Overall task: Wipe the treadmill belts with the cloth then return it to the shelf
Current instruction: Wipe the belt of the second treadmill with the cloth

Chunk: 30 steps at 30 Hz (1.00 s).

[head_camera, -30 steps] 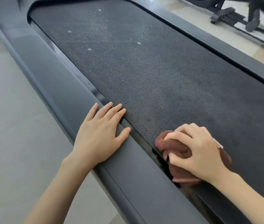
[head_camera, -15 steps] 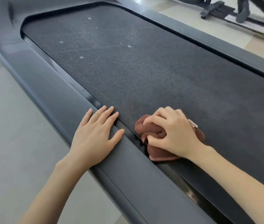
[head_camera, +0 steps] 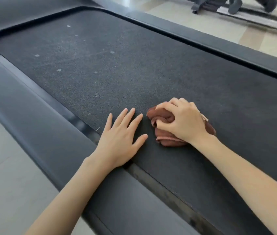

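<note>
Crumpled brown terry cloth (head_camera: pixel 165 138) sits on the dark textured treadmill belt (head_camera: pixel 134 73), near its left edge. My right hand (head_camera: pixel 183 121) grips it, fingers curled in. My left hand (head_camera: pixel 120 139) lies flat, fingers spread, just beside it, heel over the grey side rail (head_camera: pixel 32 116).

Off-task items in your view: pale grey floor (head_camera: pixel 5 167) runs down the left, just beside the near side rail (head_camera: pixel 32 116), a wide, dark grey sloped moulding. The far side rail (head_camera: pixel 202 41) is the same grey and runs diagonally to the right edge. Beyond it you've got cream tiles (head_camera: pixel 193 28) with a tan band (head_camera: pixel 251 37). Top right: black base frame (head_camera: pixel 207 5) of another gym machine standing on those tiles, blurred, type can't be told. A dark upright part (head_camera: pixel 234 5) is beside it, cropped at the top.
</note>
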Each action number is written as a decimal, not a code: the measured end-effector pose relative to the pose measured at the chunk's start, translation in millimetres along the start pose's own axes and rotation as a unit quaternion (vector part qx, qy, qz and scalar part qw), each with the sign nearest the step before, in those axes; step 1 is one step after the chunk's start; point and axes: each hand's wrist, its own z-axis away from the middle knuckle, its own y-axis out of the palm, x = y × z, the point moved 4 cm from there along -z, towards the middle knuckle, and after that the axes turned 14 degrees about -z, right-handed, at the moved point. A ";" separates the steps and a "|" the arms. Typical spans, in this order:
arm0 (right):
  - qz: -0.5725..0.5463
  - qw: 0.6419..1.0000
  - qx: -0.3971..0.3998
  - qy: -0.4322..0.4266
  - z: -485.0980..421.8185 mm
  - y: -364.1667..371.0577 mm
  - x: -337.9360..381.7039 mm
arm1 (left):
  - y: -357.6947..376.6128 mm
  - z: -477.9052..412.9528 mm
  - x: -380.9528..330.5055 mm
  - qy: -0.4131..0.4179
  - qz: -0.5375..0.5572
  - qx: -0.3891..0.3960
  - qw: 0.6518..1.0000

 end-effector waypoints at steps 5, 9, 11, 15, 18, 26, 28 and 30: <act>0.053 0.989 -0.052 0.126 -68.1 -10.0 -69.5 | 5.4 -9.2 -6.1 0.009 -0.025 -0.014 1.000; 0.075 0.986 -0.072 0.132 -57.4 -12.1 -68.2 | 6.1 -8.8 -5.4 0.003 -0.026 -0.024 0.999; 0.064 0.990 -0.073 0.104 -31.1 -15.2 -52.4 | 5.9 -9.1 -5.3 0.001 -0.026 -0.024 0.999; 0.027 1.000 -0.001 0.006 44.4 -38.3 -30.4 | 5.8 -8.9 -5.5 0.002 -0.026 -0.021 0.999; 0.024 0.999 0.040 -0.008 78.5 -71.0 -57.6 | 5.5 -8.4 -5.0 0.003 -0.024 -0.020 1.000; 0.128 0.976 -0.105 0.143 6.3 -75.8 -121.3 | 1.5 -6.7 -7.2 0.000 -0.014 -0.019 1.000; 0.134 0.976 -0.099 0.137 -25.4 -54.6 -113.6 | 0.5 -6.4 -7.6 0.000 -0.016 -0.017 1.000; 0.121 0.981 -0.093 0.120 -52.7 -31.0 -99.3 | -0.4 -5.8 -8.9 0.000 -0.020 -0.012 1.000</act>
